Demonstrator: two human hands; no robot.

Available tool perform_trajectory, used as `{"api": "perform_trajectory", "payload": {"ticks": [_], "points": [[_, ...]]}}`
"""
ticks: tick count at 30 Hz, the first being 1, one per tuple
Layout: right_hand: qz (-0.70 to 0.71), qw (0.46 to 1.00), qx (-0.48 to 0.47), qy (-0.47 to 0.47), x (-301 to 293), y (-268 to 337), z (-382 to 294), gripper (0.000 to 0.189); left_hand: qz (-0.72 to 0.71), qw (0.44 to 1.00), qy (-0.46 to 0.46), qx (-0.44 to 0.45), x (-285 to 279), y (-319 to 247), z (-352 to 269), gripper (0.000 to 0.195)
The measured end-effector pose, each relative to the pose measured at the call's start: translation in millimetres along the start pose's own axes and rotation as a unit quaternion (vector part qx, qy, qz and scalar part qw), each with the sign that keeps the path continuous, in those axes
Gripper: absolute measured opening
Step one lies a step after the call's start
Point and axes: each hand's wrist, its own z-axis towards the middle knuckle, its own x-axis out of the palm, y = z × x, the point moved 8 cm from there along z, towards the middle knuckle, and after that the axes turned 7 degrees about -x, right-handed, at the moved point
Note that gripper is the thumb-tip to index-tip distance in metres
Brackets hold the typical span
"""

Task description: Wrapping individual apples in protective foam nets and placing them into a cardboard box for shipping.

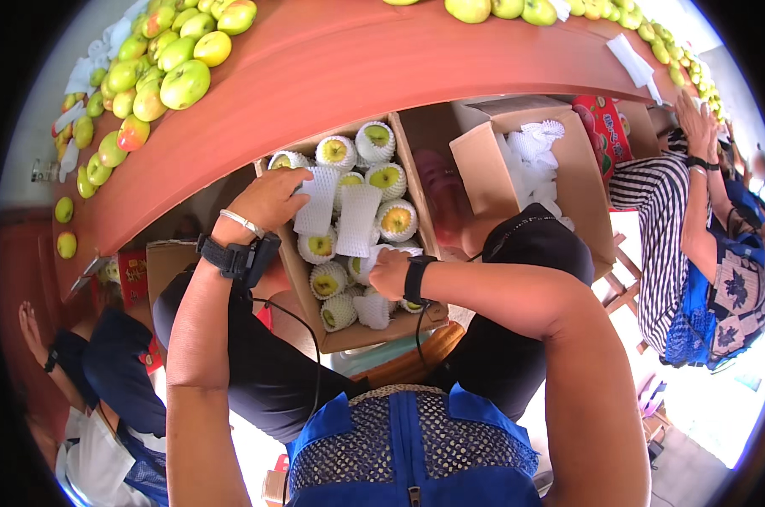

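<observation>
A cardboard box (pixel 351 339) between my knees holds several green apples in white foam net sleeves, such as the apple (pixel 396 220) at its right. Two flat foam net sleeves lie on top, a left sleeve (pixel 317 209) and a right sleeve (pixel 359 218). My left hand (pixel 265 198) reaches over the box's left side, thumb and forefinger apart at the left sleeve's edge; its grip is unclear. Lower in the box, my right hand (pixel 390 274) has its fingers curled down against white foam netting beside a sleeved apple (pixel 325 281). Its fingertips are hidden.
A red table (pixel 357 63) curves across the front, with piled green apples (pixel 186 83) at left and more along its far edge. An open carton (pixel 588 209) holding foam sleeves stands at right. Co-workers sit on both sides, a striped trouser leg (pixel 655 190) at right.
</observation>
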Motion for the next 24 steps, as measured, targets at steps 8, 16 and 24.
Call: {"api": "perform_trajectory", "payload": {"ticks": [8,16,24], "points": [[0.080,0.984,0.098,-0.126,15.8,-37.3,2.9,0.021,-0.004,1.000,0.007,0.012,-11.6,-4.6,-3.7,0.035],[0.257,0.921,-0.234,-0.176,-83.6,34.1,-38.6,0.011,-0.001,1.000,-0.017,0.018,-18.3,-4.6,-1.9,0.035],[0.611,0.544,-0.223,-0.530,-235.8,-59.1,-129.9,0.054,-0.403,0.907,-0.089,-0.078,-37.6,12.3,12.3,0.040]]}}
